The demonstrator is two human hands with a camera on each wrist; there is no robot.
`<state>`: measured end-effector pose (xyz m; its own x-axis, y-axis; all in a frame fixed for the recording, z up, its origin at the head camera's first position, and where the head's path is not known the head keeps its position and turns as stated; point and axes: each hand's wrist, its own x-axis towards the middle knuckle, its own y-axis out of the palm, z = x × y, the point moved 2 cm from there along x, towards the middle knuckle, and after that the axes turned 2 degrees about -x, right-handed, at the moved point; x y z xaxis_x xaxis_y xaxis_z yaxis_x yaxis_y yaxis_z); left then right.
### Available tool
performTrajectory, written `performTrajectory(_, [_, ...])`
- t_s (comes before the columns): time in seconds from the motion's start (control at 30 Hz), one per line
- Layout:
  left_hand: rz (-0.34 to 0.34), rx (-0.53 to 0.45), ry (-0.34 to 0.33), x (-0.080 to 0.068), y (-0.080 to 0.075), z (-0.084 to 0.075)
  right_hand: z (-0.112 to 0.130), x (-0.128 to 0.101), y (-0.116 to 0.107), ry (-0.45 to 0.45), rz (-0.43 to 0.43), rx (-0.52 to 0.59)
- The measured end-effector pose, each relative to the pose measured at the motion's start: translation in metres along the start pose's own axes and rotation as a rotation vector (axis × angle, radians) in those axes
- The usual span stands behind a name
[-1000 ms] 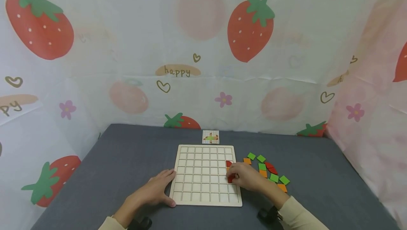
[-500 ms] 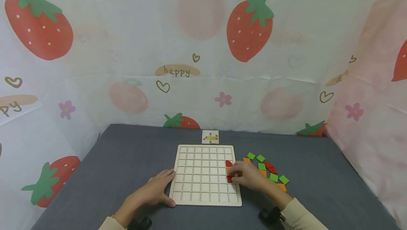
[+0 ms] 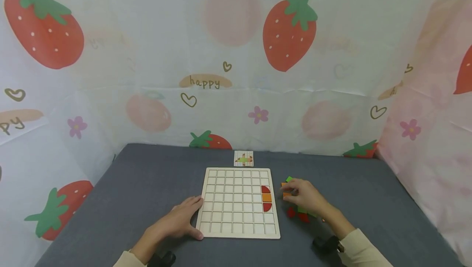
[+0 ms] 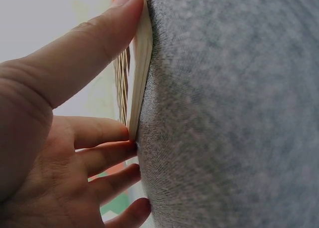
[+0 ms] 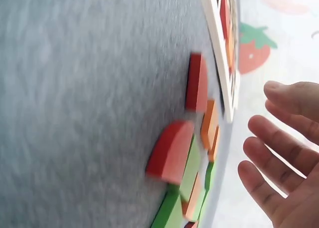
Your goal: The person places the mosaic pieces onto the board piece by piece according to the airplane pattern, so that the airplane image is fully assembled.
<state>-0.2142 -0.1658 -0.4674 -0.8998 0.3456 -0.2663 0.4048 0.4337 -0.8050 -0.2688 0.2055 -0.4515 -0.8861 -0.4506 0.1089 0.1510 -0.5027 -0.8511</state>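
Observation:
A pale wooden grid board lies on the grey table. Its right column holds a red half-round piece, an orange square and a second red half-round. My left hand lies flat at the board's left edge, its thumb pressing the board's rim. My right hand hovers to the right of the board over the loose pieces, fingers stretched and holding nothing. An orange piece lies at its fingertips. Red pieces and green pieces lie below the palm.
A small pattern card lies beyond the board's far edge. A green tile and two red pieces show around the right hand. Strawberry-print cloth walls close in the table on three sides.
My right hand has left the board's right column and moved right, over the loose pieces. The lower red piece now sits uncovered in its cell. The left hand has not moved.

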Motion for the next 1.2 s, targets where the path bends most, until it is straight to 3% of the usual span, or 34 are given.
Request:
performTrajectory(0.33, [0.002, 0.002, -0.001, 0.000, 0.000, 0.000, -0.013, 0.002, 0.000, 0.007, 0.047, -0.036])
performTrajectory(0.7, [-0.013, 0.002, 0.014, -0.003, -0.001, -0.001, -0.013, 0.009, 0.003, 0.056, 0.094, -0.100])
performTrajectory(1.2, [-0.005, 0.007, 0.003, -0.001, -0.001, -0.001, -0.010, 0.014, 0.009, 0.051, 0.106, -0.218])
